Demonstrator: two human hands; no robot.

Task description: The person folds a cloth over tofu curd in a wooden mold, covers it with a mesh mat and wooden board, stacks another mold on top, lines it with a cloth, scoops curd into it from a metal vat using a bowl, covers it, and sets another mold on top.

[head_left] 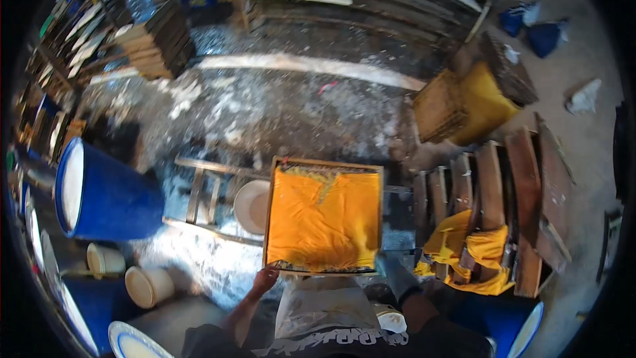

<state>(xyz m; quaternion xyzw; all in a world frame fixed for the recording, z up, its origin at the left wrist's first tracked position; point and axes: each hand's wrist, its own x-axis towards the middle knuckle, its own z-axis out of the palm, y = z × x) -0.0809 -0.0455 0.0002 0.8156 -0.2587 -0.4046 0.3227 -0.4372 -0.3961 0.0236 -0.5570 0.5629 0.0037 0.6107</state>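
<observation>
A shallow wooden frame (383, 219) lies in front of me, lined with a wrinkled orange cloth (324, 225). Dark gaps show along the cloth's far edge and near edge. At the frame's near left corner, my left hand (266, 279) is bare, its fingers closed on the wood and the cloth's edge there. By the near right corner is my right hand (389, 270), covered in something blue-grey like a glove. It is smeared by motion, so its fingers and any grip cannot be made out.
The frame rests over a wooden rack (199, 192) beside a round pale basin (252, 207). Blue drums (119, 192) and pale buckets (150, 286) stand left. On the right are upright wooden boxes (490, 185) with orange cloths (487, 258) and a yellow container (487, 103).
</observation>
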